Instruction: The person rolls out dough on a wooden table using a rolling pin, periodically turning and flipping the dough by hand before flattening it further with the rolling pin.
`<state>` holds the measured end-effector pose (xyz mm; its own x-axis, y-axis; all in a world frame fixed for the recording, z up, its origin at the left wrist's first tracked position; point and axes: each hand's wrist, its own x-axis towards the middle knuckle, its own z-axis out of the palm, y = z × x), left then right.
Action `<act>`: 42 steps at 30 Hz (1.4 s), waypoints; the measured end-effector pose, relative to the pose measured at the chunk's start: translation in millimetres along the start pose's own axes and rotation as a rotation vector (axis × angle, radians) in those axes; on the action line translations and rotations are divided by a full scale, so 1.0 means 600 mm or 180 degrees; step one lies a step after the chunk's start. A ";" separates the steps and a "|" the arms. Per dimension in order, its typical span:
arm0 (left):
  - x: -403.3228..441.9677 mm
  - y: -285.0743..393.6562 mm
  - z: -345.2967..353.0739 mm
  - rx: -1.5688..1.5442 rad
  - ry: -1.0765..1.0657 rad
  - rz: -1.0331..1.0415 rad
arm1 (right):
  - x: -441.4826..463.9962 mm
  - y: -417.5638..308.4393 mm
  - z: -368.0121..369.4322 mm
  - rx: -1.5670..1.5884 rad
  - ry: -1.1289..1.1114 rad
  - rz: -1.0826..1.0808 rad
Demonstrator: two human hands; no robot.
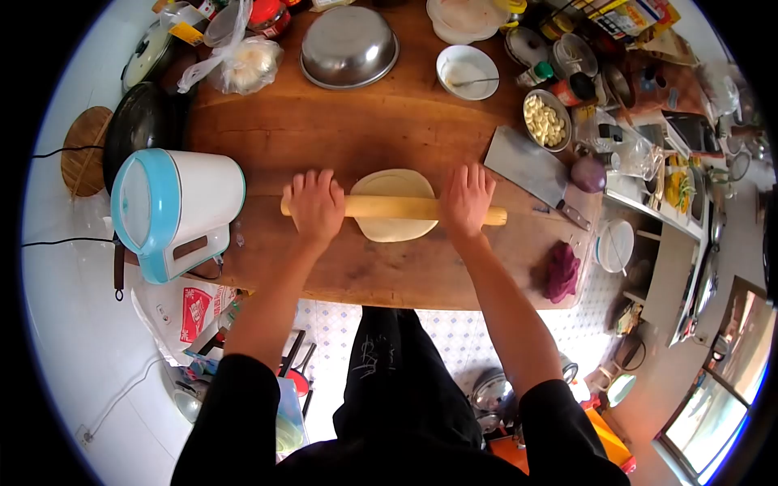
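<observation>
The rolling pin [393,208] hides a band across the dough sheet [395,182]. The left hand [316,206] and right hand [468,198] cover sections of the rolling pin; both palms are concealed. The top edge cuts off the plastic tub [463,23]. Lettering on the printed bag [195,313] is illegible.

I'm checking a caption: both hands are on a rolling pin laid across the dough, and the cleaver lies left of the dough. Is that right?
The side is wrong: the head view shows the cleaver right of the dough, not left. The rest stands: the left hand and the right hand are on the rolling pin laid across the dough.
</observation>
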<state>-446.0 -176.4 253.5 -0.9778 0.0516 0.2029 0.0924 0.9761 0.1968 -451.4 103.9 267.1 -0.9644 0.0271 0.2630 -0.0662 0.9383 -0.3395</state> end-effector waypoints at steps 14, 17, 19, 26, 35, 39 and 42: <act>0.039 -0.014 -0.012 -0.0178 0.0322 0.0232 | 0.050 0.042 0.012 -0.0293 0.0441 0.0170; 0.021 -0.010 -0.013 -0.0113 0.0113 0.0058 | 0.042 0.048 0.003 -0.0005 0.0235 0.0051; -0.016 0.007 -0.010 0.0014 0.0737 -0.0645 | 0.001 0.039 -0.026 -0.0267 0.0560 -0.0346; -0.004 -0.019 0.012 -0.0166 0.0440 -0.0279 | 0.007 0.028 -0.034 -0.0530 0.0205 0.0092; 0.017 -0.015 0.010 0.0121 0.0399 -0.0294 | 0.029 0.031 -0.019 -0.0432 -0.0137 0.0395; 0.054 -0.035 0.021 -0.0011 -0.0121 -0.0242 | 0.050 0.039 -0.007 -0.0535 -0.0360 0.0452; 0.092 -0.036 0.023 -0.0016 -0.0180 -0.0176 | 0.076 0.034 0.000 -0.0658 -0.0686 0.0744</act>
<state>-504.5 -191.9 247.3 -0.9905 0.0096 0.1369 0.0386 0.9767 0.2111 -497.0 123.9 272.1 -0.9806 0.1961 -0.0034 0.1937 0.9657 -0.1728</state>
